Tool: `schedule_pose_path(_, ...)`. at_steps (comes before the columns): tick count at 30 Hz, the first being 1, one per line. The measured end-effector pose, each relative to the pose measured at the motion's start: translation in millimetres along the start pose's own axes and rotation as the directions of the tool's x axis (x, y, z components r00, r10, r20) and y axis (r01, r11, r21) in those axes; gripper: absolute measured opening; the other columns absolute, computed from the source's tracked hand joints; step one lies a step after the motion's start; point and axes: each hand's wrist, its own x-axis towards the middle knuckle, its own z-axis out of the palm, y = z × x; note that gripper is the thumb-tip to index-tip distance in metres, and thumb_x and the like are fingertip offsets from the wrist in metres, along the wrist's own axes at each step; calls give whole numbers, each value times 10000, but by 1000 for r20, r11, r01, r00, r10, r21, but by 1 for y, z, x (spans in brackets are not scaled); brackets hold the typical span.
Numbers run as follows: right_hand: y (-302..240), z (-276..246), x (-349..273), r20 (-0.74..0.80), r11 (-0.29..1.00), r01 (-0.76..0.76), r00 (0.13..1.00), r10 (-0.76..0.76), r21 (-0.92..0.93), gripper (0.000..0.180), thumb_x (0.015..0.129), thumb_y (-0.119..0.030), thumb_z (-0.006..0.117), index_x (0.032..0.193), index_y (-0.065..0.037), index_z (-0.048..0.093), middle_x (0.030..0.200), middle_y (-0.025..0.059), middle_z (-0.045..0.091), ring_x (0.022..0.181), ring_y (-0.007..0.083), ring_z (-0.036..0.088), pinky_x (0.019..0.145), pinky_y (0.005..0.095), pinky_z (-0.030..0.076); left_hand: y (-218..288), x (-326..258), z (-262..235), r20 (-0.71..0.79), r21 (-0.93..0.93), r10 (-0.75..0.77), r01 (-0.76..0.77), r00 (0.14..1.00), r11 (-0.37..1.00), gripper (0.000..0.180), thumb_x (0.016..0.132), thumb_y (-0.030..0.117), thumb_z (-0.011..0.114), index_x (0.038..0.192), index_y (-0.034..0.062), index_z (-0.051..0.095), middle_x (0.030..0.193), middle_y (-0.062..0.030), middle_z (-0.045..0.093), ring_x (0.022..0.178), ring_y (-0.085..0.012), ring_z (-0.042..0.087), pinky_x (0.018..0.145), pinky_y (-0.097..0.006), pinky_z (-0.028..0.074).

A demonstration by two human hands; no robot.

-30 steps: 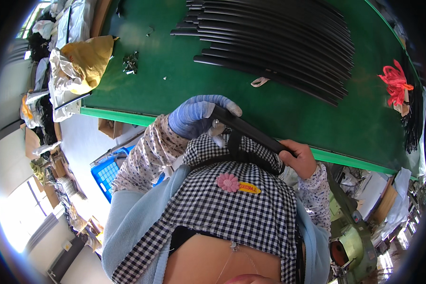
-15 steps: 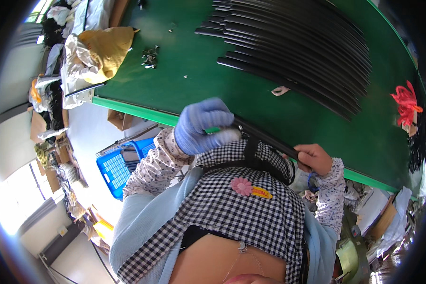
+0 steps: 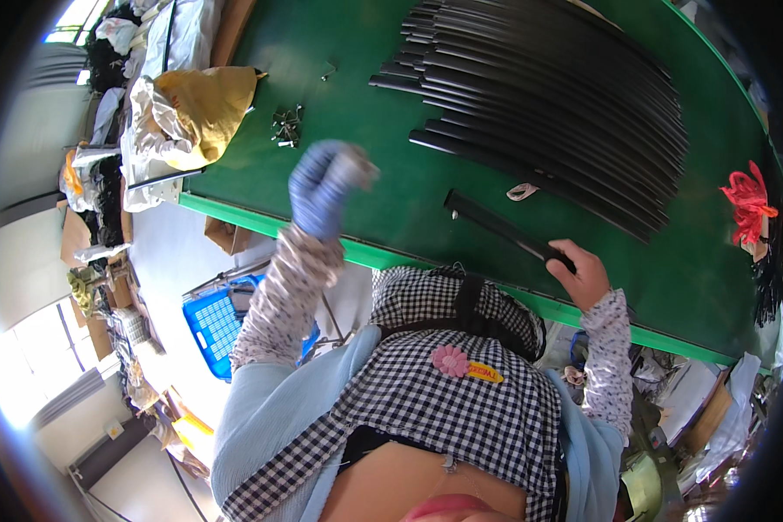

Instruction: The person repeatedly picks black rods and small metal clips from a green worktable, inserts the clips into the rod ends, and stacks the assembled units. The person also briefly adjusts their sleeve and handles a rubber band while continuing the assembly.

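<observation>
In my bare right hand (image 3: 580, 274) is the near end of a black tube (image 3: 500, 228), the fingers wrapped round it. The tube slants away to the left over the green table, and a small shiny stud shows near its far end. My left hand (image 3: 326, 187), in a blue knitted glove with pale fingertips, is lifted above the table's near edge, apart from the tube. Its fingers look bent but are smeared by motion, so whether they hold anything is not visible. Beyond it lies a small heap of metal clip-like pieces (image 3: 287, 127), the things nearest to this hand.
Many black tubes (image 3: 557, 113) lie side by side across the green table (image 3: 348, 113). A pale looped band (image 3: 522, 191) lies in front of them. Yellow cloth (image 3: 209, 109) sits at the left, red ribbon (image 3: 746, 209) at the right. Below stands a blue basket (image 3: 213, 326).
My left hand has left the tube's end and moved left and away from me, toward the metal pieces. My right hand has shifted the tube farther over the table.
</observation>
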Motion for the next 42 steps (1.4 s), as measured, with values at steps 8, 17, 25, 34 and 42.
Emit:
schedule_pose_path(8, 15, 84, 58, -188, 924, 165, 952, -240, -346, 342, 823, -382, 725, 1100, -182, 713, 968, 42, 628, 888, 239, 591, 759, 375, 521, -123, 159, -108, -223, 957, 55, 208, 973, 200, 447, 841, 308, 738, 1254, 168, 637, 1291, -173, 539, 1069, -338, 629, 942, -405, 516)
schedule_pose_path(17, 15, 95, 65, -445, 936, 181, 842, -306, -301, 304, 867, -302, 697, 1142, -172, 699, 1081, 39, 605, 999, 256, 578, 857, 397, 502, -135, 173, -91, -100, 994, -96, 103, 990, 26, 251, 929, 274, 630, 1145, 148, 644, 1192, -170, 617, 1045, -380, 638, 875, -460, 527)
schedule_pose_path(25, -11, 102, 80, -290, 894, 65, 954, 74, 443, 299, 962, -298, 619, 1168, -88, 666, 949, 52, 616, 716, 127, 609, 677, 262, 515, -82, -3, 36, 193, 735, -191, -13, 962, 678, 125, 906, 115, 695, 1016, 57, 680, 835, -22, 676, 735, -93, 615, 681, -247, 522)
schedule_pose_path(34, -14, 92, 94, -173, 969, -240, 954, 246, 53, 220, 880, -309, 696, 1064, -189, 683, 910, -26, 635, 782, 185, 655, 709, 333, 546, -81, -30, 60, 296, 838, -280, -108, 913, 536, 235, 870, 193, 721, 1072, 80, 682, 967, -75, 672, 796, -220, 674, 714, -320, 545)
schedule_pose_path(42, -12, 99, 106, -186, 997, -61, 981, 53, -37, 285, 877, -276, 702, 1153, -205, 688, 955, 14, 638, 833, 213, 668, 737, 338, 549, -97, -8, 81, 422, 900, -365, -336, 830, 276, 248, 878, 246, 691, 1077, 98, 690, 992, -96, 669, 822, -301, 678, 715, -361, 554)
